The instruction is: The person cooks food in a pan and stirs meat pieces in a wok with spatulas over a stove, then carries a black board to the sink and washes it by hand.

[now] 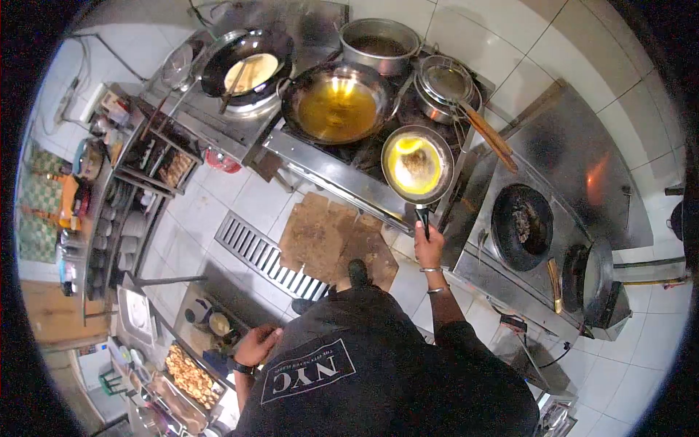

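Observation:
My right hand (428,245) is closed around the black handle of a small frying pan (388,188). The pan is held level at the front of the stove, with shiny yellow liquid (424,177) and a brownish patch in it. Beside the pan, to the left, stands a large wok (293,116) of golden oil (336,113). A round strainer (445,79) with a long wooden handle rests on a pot behind the pan. Down by my waist, my left hand (256,345) is empty, its fingers loosely apart near the black shirt.
Behind the oil wok stands a deep metal pot (378,29); a dark wok (218,62) holding a pale bowl is at left. On the right counter sits a blackened wok (502,226). Flattened cardboard (313,233) and a drain grate (255,244) lie on the floor. A food tray (191,375) is lower left.

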{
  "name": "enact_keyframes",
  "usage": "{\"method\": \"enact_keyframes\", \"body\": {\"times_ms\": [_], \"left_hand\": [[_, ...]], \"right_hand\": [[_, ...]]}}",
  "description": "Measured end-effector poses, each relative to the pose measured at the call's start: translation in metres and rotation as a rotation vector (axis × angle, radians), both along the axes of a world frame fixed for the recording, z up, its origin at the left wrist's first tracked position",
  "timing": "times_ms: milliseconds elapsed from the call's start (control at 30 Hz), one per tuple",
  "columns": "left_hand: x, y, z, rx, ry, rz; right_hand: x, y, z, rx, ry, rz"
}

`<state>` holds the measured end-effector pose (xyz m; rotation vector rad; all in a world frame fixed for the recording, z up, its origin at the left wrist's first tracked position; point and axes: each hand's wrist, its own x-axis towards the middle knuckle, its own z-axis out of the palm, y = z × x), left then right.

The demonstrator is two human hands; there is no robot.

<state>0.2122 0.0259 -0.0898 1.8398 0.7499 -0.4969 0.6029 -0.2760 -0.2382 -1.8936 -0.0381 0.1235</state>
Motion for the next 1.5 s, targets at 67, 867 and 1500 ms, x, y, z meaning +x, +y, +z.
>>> {"method": "enact_keyframes", "body": {"times_ms": [67, 867, 1500], "left_hand": [[0.007, -0.003, 0.012, 0.033, 0.041, -0.005], [0.001, -0.026, 0.017, 0.036, -0.039, 0.149], [0.022, -0.063, 0.044, 0.158, 0.1, 0.342]], "right_hand": [[-0.001, 0.007, 0.01, 0.036, 0.067, 0.001], [0.11, -0.025, 0.208, 0.002, 0.214, 0.125], [0.462, -0.074, 0.114, -0.62, -0.279, 0.437]]}}
